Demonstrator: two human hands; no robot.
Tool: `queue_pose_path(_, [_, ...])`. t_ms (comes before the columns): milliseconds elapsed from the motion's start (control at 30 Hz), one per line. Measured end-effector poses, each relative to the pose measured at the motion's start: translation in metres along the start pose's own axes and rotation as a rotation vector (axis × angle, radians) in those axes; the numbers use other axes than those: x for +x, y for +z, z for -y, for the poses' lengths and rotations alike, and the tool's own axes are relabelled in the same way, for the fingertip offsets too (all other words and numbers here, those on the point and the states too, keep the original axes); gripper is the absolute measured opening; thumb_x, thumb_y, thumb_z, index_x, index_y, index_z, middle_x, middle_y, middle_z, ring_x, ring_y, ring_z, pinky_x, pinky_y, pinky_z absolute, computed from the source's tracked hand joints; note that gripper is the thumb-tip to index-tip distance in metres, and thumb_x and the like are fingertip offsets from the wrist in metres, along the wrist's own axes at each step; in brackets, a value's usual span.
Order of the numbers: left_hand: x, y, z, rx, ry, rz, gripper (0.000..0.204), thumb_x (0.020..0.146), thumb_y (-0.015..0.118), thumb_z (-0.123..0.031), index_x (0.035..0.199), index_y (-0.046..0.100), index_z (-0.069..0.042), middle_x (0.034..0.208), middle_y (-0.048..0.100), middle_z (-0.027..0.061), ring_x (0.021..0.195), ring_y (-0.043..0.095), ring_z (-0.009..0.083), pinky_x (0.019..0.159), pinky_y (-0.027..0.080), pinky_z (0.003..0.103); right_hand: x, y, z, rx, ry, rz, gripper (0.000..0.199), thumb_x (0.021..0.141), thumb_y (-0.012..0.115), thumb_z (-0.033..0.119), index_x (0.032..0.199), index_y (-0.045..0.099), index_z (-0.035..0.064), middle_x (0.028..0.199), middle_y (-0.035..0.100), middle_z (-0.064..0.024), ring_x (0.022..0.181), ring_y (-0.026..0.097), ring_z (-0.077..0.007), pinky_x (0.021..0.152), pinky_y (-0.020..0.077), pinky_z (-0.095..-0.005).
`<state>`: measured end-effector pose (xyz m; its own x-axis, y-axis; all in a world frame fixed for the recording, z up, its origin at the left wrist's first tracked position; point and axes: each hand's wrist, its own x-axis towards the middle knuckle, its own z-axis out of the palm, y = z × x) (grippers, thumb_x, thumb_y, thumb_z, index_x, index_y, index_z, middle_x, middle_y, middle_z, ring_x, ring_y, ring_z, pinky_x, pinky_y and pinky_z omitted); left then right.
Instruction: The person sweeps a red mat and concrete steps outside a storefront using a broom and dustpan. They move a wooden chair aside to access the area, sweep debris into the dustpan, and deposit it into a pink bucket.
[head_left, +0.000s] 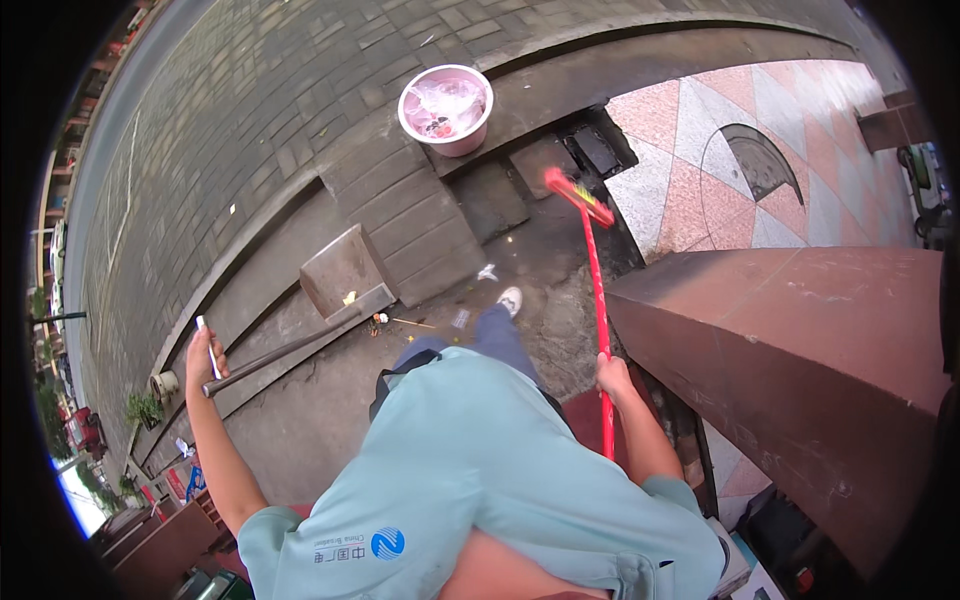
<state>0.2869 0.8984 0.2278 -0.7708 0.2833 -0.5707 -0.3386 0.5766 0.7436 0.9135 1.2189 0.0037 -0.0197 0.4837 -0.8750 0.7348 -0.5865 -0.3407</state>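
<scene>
My right hand [613, 377] is closed around the red handle of a long broom [596, 275]. The broom's red head [579, 196] rests on the dark, wet-looking ground beside a drain opening. Off to the left, my left hand [206, 358] grips a slim white object [208, 343], seen nearly edge-on, its kind unclear. A metal dustpan [346, 270] stands on the ground with a pale yellow scrap in it. Its long handle [290, 348] ends right by my left wrist; I cannot tell whether they touch.
A pink bucket [478, 139] lined with clear plastic holds rubbish. White scraps [487, 272] and a thin stick [412, 323] lie near my shoe [511, 301]. A brown block-like structure [790, 340] flanks my right side. Low steps [400, 235] lie ahead; potted plants [145, 408] stand left.
</scene>
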Motion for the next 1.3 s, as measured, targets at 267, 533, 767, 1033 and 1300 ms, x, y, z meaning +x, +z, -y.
queue_pose_path(267, [-0.036,-0.027,0.143,0.031,-0.228,0.044,0.030,0.088,0.040,-0.041,0.083,0.037,-0.011,0.053,0.041,0.0037,0.034,0.042,0.0163,0.030,0.040,0.032,0.157,0.109,-0.051,-1.303,-0.436,0.214,0.021,0.071,0.053,0.018,0.080,0.064,0.0027,0.077,0.062,-0.0147,0.073,0.061,-0.0278,0.061,0.0483,-0.0353])
queue_pose_path(533, [-0.139,-0.066,0.354,-0.147,-0.563,-0.128,0.043,0.085,0.039,-0.051,0.073,0.040,-0.010,0.051,0.040,0.0032,0.039,0.041,0.0157,0.032,0.036,0.031,0.014,0.155,-0.137,-1.765,-0.508,0.480,0.024,0.069,0.051,0.019,0.083,0.066,0.0068,0.089,0.062,-0.0150,0.085,0.060,-0.0297,0.073,0.0483,-0.0371])
queue_pose_path(767, [-0.214,-0.070,0.470,-0.102,-0.569,-0.380,0.048,0.084,0.041,-0.052,0.063,0.040,-0.009,0.044,0.032,0.0002,0.032,0.032,0.0132,0.029,0.025,0.029,-0.119,0.148,-0.080,-1.253,-0.205,0.142,0.045,0.083,0.042,0.035,0.103,0.054,-0.0026,0.102,0.054,-0.0255,0.099,0.052,-0.0363,0.085,0.0406,-0.0425])
queue_pose_path(1033, [-0.305,-0.081,0.519,-0.261,-0.674,-0.635,0.045,0.087,0.040,-0.046,0.058,0.037,-0.012,0.044,0.029,-0.0017,0.033,0.028,0.0106,0.032,0.021,0.027,-0.071,0.366,0.091,-1.474,-0.723,0.263,0.037,0.086,0.035,0.028,0.100,0.055,0.0002,0.103,0.056,-0.0197,0.097,0.055,-0.0333,0.082,0.0438,-0.0427])
queue_pose_path(1300, [-0.397,-0.119,0.585,-0.340,-0.788,-0.807,0.047,0.084,0.036,-0.055,0.058,0.034,-0.016,0.041,0.027,-0.0024,0.031,0.026,0.0117,0.030,0.021,0.027,0.023,0.478,0.052,-1.559,-0.587,0.357,0.034,0.084,0.038,0.022,0.112,0.053,0.0097,0.116,0.052,-0.0109,0.108,0.049,-0.0274,0.089,0.0404,-0.0400])
